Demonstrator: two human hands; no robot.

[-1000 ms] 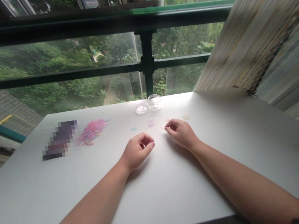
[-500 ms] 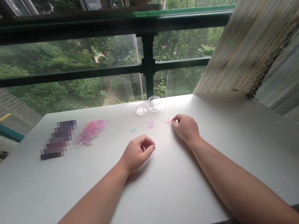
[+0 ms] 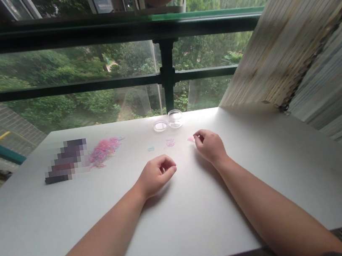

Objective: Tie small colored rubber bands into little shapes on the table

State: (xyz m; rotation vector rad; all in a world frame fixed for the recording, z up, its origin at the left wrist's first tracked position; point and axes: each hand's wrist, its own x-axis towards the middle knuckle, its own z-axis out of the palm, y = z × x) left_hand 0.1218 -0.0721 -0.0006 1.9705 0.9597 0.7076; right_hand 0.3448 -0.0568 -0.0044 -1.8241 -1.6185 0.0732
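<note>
Nearest, both bare forearms reach in over the white worktop (image 3: 179, 232) and angle inward toward the clear round jar. The left hand (image 3: 158, 174), nearer than the jar and left of it, is loosely curled thumb-side up, the thumb bent toward the forefinger around a small gap; I cannot tell whether it holds anything. The right hand (image 3: 210, 144), nearer and right of the jar, bends at the wrist, thumb and forefinger drawn together beside the reddish-pink bands (image 3: 191, 139); I cannot tell whether one is pinched. Well left of the jar lie a dark pixelated oblong (image 3: 66, 159) and a heap of coloured bands (image 3: 104, 151). Nearer than the jar sit a teal cluster (image 3: 151, 149), to its left, and a lilac-pink cluster (image 3: 170, 142). Farthest are the flat round lid (image 3: 160, 126), just left of the jar (image 3: 175, 119), and, beyond the jar, a green-framed window (image 3: 165, 56).
</note>
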